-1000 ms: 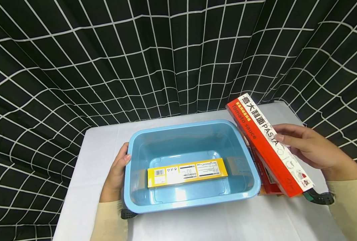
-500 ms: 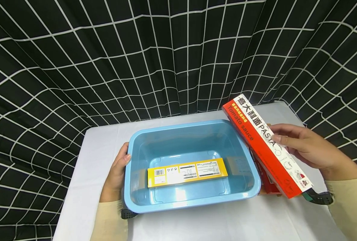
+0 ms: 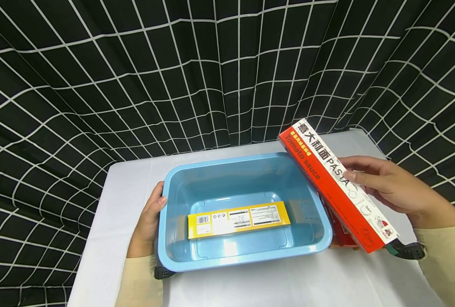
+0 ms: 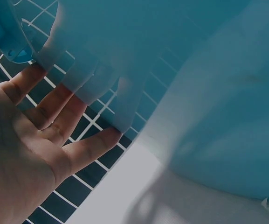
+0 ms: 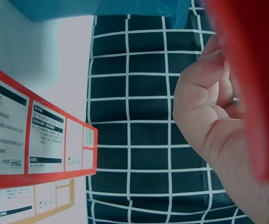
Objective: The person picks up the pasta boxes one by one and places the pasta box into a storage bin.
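In the head view, my right hand [image 3: 381, 183] holds a red and white pasta box [image 3: 338, 183], thumb on its white face. The box slants over the right rim of a blue plastic tub [image 3: 246, 261]; whether they touch I cannot tell. In the right wrist view the box's red side [image 5: 260, 93] is close and blurred, hiding part of the hand. My left hand [image 3: 148, 221] is at the tub's left end, thumb at the rim. In the left wrist view its spread, fairly straight fingers [image 4: 94, 144] touch the outer wall. A yellow box [image 3: 239, 219] lies in the tub.
Right of the tub, under the held pasta box, lies another red box [image 3: 342, 236], partly hidden. The right wrist view shows a yellow-edged box [image 5: 31, 205] below it. A white cloth [image 3: 281, 285] covers the table; a black gridded curtain [image 3: 227, 85] surrounds its back and sides.
My right hand has moved slightly left with the pasta box, whose far end now reaches further over the tub's back right corner. The left hand, tub and yellow box have stayed still.
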`<state>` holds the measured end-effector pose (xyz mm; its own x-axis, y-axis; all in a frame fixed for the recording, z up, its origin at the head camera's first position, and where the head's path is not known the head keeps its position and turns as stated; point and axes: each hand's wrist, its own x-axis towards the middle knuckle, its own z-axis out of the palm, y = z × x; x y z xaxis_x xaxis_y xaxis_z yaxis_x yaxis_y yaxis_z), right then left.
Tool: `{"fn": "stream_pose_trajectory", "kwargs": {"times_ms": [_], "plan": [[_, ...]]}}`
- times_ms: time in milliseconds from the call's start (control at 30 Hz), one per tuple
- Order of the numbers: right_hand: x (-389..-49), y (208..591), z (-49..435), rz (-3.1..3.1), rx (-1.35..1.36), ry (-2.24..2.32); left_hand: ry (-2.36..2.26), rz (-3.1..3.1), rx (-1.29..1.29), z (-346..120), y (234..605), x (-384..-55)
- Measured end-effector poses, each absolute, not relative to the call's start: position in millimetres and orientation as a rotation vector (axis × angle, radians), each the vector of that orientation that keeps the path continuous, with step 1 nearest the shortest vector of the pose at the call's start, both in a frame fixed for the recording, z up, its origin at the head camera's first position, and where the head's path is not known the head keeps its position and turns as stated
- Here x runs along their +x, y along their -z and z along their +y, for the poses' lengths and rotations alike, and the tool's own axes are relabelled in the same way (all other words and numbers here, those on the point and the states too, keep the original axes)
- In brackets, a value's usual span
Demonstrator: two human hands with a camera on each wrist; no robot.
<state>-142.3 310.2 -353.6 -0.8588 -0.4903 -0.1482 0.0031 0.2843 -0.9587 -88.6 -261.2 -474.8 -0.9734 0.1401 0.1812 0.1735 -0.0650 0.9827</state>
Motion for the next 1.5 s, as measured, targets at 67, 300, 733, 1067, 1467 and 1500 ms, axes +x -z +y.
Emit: {"fn": "stream_pose_trajectory", "kwargs": {"times_ms": [67, 300, 733, 1067, 1467, 1500], "plan": [[-142, 352, 308, 2.154, -0.44, 1.593, 2.25, -2.133, -0.355, -261, 475, -88], [-140, 347, 301, 2.191, -0.43, 1.574, 2.258, -2.123, -0.339, -262, 475, -88], [-137, 338, 289, 2.248, -0.441, 1.534, 2.239, -2.131, -0.35, -261, 473, -89], [-134, 329, 282, 2.269, -0.473, 1.522, 2.245, -2.111, -0.335, -260, 472, -90], [-133, 325, 283, 2.276, -0.503, 1.533, 2.244, -2.104, -0.336, -259, 471, -90], [-134, 324, 283, 2.275, -0.502, 1.537, 2.245, -2.104, -0.333, -259, 471, -90]]}}
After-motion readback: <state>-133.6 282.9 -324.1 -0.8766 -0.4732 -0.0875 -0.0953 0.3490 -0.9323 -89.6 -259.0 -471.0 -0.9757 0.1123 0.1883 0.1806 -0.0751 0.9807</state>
